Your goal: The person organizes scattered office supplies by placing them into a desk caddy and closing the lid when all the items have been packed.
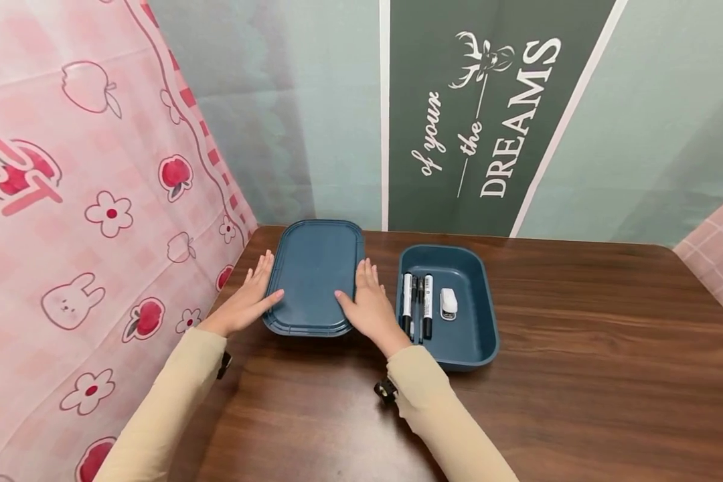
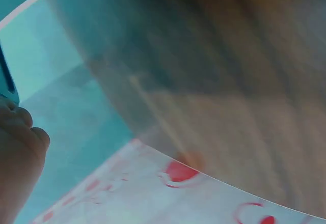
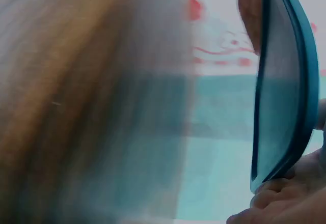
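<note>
A blue rectangular lid (image 1: 316,274) with rounded corners is held between both hands, over the left part of the table. My left hand (image 1: 248,298) grips its left edge, thumb on the top face and fingers along the rim. On the opposite edge, my right hand (image 1: 370,302) has its thumb on top; the right wrist view shows its fingers under the rim of the lid (image 3: 305,81), whose underside faces the table. To the right stands an uncovered blue box (image 1: 472,335). Inside lie white-and-black markers (image 1: 428,304), dark pens (image 1: 420,294) and a small white stapler (image 1: 448,302).
The brown wooden table (image 1: 590,348) extends right of the box. A pink printed cloth (image 1: 114,268) hangs close along the left side, and a green backdrop (image 1: 277,120) with lettering rises behind the table's back edge.
</note>
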`<state>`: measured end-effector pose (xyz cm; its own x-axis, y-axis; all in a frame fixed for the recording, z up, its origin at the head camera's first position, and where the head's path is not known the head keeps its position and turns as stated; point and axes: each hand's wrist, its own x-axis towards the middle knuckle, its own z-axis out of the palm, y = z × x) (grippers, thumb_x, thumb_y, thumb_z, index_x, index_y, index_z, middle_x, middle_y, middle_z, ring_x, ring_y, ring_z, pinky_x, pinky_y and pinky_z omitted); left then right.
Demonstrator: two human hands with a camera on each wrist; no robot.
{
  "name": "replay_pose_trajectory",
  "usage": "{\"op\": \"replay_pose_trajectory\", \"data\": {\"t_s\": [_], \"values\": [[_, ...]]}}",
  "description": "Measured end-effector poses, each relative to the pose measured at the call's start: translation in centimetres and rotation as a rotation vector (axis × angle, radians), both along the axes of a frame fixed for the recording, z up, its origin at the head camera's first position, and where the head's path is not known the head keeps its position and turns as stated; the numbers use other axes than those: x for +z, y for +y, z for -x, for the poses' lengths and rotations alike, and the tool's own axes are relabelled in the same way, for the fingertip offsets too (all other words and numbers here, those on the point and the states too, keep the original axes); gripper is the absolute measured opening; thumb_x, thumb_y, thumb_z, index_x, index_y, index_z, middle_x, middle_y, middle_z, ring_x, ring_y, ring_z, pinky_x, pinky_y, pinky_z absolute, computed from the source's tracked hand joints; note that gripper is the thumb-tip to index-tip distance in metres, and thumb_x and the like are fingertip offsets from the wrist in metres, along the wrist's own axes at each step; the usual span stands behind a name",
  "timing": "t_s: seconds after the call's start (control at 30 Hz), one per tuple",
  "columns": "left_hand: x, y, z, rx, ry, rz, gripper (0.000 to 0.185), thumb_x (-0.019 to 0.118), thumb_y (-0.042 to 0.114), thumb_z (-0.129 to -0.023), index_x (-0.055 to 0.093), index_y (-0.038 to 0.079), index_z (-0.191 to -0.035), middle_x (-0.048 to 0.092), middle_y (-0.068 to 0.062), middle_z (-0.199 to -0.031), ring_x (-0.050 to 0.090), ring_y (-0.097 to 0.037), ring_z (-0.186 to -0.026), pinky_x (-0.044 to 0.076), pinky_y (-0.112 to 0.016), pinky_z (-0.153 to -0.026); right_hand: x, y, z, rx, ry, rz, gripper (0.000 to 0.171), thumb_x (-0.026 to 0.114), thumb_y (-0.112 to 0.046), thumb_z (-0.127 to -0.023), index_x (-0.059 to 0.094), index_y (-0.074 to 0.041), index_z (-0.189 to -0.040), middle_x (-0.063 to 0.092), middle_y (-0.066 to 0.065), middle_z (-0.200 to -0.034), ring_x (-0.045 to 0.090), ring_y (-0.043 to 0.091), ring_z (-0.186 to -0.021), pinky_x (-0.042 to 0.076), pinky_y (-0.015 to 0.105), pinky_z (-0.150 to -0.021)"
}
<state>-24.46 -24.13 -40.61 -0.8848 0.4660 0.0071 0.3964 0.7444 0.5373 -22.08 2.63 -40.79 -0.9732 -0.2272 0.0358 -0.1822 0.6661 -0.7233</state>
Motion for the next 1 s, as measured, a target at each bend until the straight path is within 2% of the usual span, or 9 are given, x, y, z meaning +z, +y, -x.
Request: {"op": "replay_pose_trajectory", "data": {"t_s": [0.23,0.3,0.47,0.53,0.63,0.7,0.8,0.9,1.0], "values": [[1.8,4.2,0.5,-0.057,-0.006,-0.209,0.072,0.029,0.041,-0.103,-0.013,0.004,-0.149,-0.017,-0.011,-0.156,-0.015,-0.025,-0.142,-0.006,-0.051,-0.112,2.9,4.2,-0.3,-0.081,0.069,0.174,0.066,0.048,-0.025,-0.098,0.015,0.000,-0.149,0.008,0.010,-0.156,0.005,0.025,-0.143,0.009,0.043,-0.114],[2.0,5.9,0.6,-0.064,-0.036,-0.291,0.072,0.027,0.043,-0.102,-0.013,0.006,-0.150,-0.016,-0.011,-0.155,-0.014,-0.026,-0.142,-0.005,-0.050,-0.112,3.7,5.7,-0.5,-0.116,0.076,0.215,0.063,0.048,-0.022,-0.098,0.018,-0.001,-0.149,0.011,0.008,-0.156,0.009,0.024,-0.143,0.011,0.043,-0.114],[1.7,10.5,0.9,-0.101,-0.132,-0.559,0.076,0.026,0.053,-0.100,-0.013,0.011,-0.150,-0.016,-0.010,-0.156,-0.013,-0.024,-0.142,-0.003,-0.049,-0.112,5.2,9.4,-1.1,-0.188,0.042,0.336,0.057,0.043,-0.014,-0.100,0.018,-0.007,-0.150,0.013,0.001,-0.156,0.012,0.018,-0.142,0.015,0.037,-0.113],[1.4,12.4,0.9,-0.127,-0.168,-0.671,0.074,0.027,0.049,-0.101,-0.013,0.012,-0.150,-0.016,-0.007,-0.156,-0.012,-0.022,-0.142,-0.002,-0.047,-0.113,5.4,10.8,-1.4,-0.209,0.029,0.411,0.055,0.041,-0.011,-0.101,0.018,-0.008,-0.151,0.015,0.001,-0.156,0.013,0.016,-0.142,0.015,0.036,-0.113],[0.9,15.2,0.8,-0.137,-0.181,-0.790,0.064,0.029,0.033,-0.104,-0.010,0.014,-0.151,-0.012,-0.003,-0.157,-0.007,-0.018,-0.143,0.001,-0.044,-0.114,5.4,12.7,-1.9,-0.244,0.036,0.526,0.052,0.037,-0.007,-0.101,0.020,-0.009,-0.151,0.018,0.002,-0.155,0.014,0.014,-0.141,0.015,0.034,-0.113],[0.7,17.1,0.6,-0.111,-0.170,-0.853,0.060,0.031,0.022,-0.104,-0.003,0.014,-0.153,-0.003,-0.003,-0.158,0.001,-0.017,-0.143,0.006,-0.041,-0.114,5.3,13.9,-2.1,-0.271,0.053,0.599,0.051,0.036,-0.005,-0.101,0.021,-0.008,-0.150,0.019,0.003,-0.155,0.015,0.014,-0.141,0.015,0.033,-0.113],[0.8,19.7,-0.1,-0.031,-0.156,-0.937,0.055,0.035,0.017,-0.103,0.013,0.010,-0.153,0.018,-0.008,-0.156,0.021,-0.017,-0.139,0.019,-0.036,-0.111,5.0,15.5,-2.5,-0.316,0.054,0.677,0.050,0.035,-0.004,-0.101,0.021,-0.007,-0.150,0.020,0.006,-0.154,0.019,0.012,-0.140,0.020,0.028,-0.111],[1.1,21.7,-0.7,0.044,-0.184,-1.005,0.049,0.038,0.017,-0.102,0.029,0.002,-0.148,0.042,-0.019,-0.142,0.047,-0.019,-0.120,0.037,-0.032,-0.100,4.7,17.3,-2.9,-0.349,0.010,0.752,0.049,0.039,-0.006,-0.101,0.025,-0.003,-0.148,0.029,0.013,-0.150,0.042,0.008,-0.128,0.037,0.021,-0.099],[1.6,23.0,-1.0,0.092,-0.246,-1.078,0.041,0.043,0.014,-0.101,0.043,-0.006,-0.137,0.059,-0.022,-0.117,0.061,-0.014,-0.093,0.048,-0.027,-0.084,4.3,19.2,-3.2,-0.347,-0.054,0.805,0.049,0.045,-0.008,-0.100,0.030,0.004,-0.145,0.053,0.015,-0.132,0.063,0.003,-0.099,0.050,0.018,-0.079]]}}
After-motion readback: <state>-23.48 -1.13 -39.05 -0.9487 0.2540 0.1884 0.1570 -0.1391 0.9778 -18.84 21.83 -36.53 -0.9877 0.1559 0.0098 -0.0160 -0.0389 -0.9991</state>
